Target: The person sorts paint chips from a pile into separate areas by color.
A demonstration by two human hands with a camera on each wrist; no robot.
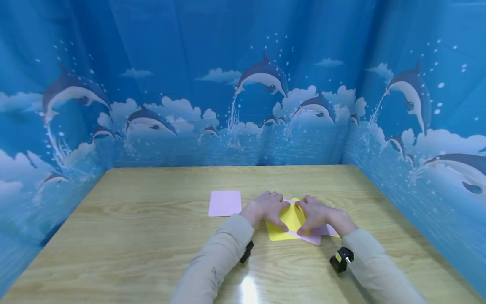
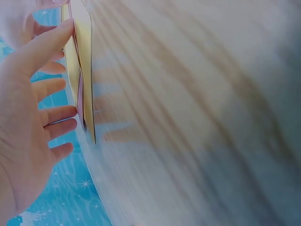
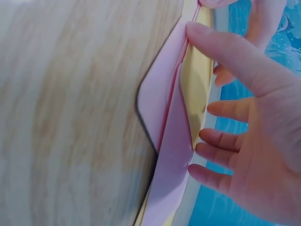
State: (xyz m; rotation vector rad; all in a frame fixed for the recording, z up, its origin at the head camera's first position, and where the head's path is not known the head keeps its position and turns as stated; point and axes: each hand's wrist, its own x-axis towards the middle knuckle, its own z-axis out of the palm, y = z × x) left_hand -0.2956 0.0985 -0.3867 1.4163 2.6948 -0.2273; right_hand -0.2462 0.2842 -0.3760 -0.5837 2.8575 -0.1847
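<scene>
Thin yellow and pink square sheets with rounded corners lie in a loose, fanned pile under my two hands. The top yellow sheet (image 1: 293, 216) shows between them, and a pink sheet (image 1: 312, 239) pokes out at the near side. My left hand (image 1: 268, 210) spans the pile's left part, thumb touching the near edge and fingers spread toward the far side. On the right part rests my right hand (image 1: 317, 214), its thumb tip at the edge of a pink sheet (image 3: 157, 89) and its fingers fairly straight. How firmly either hand presses cannot be seen.
A single pink square sheet (image 1: 225, 203) lies flat left of the pile. The wooden table (image 1: 125, 236) is bordered by a blue dolphin-print curtain (image 1: 182, 84) at the back and sides. Black wrist devices (image 1: 341, 259) sit at both sleeves.
</scene>
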